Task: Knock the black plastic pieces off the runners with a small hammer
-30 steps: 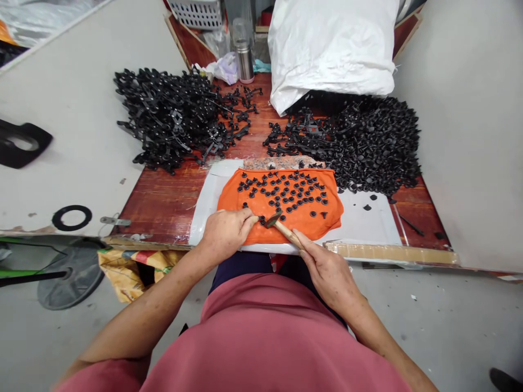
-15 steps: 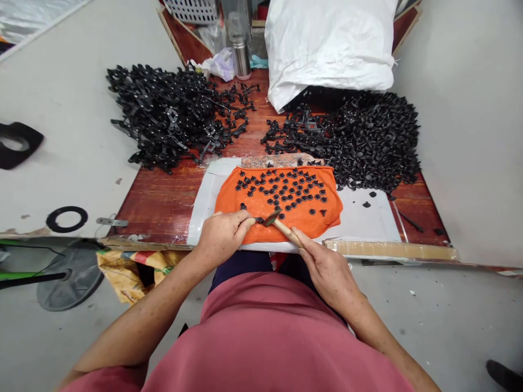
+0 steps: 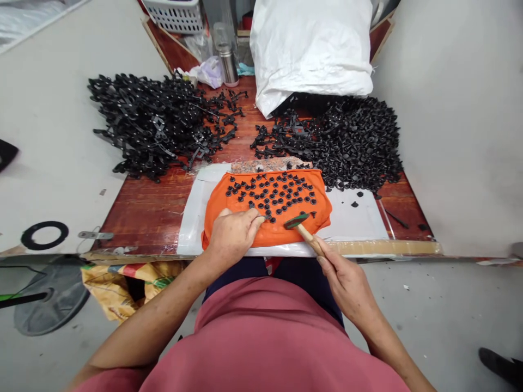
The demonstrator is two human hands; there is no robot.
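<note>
An orange cloth (image 3: 272,231) lies spread out before me, with rows of small round black plastic pieces (image 3: 281,201) standing on it. Over its near left part, my left hand (image 3: 233,233) is closed, thumb against fingers, pinching a small black plastic part (image 3: 267,217) that is mostly hidden by the fingertips. My right hand (image 3: 345,277) is wrapped around the wooden handle of a hammer (image 3: 304,231). The hammer's dark head is lifted to the right of my left fingertips, apart from them, above the cloth's near right part.
Behind on the left is a tangled heap of black plastic parts (image 3: 151,122); a heap of small black pieces (image 3: 359,144) lies at right below a white sack (image 3: 312,51). A steel flask (image 3: 229,66) stands at the back. A black ring (image 3: 44,235) lies far left.
The hammer has moved right, away from my left fingertips. My left hand has shifted slightly right and forward over the cloth. The whole view has turned a little to the right.
</note>
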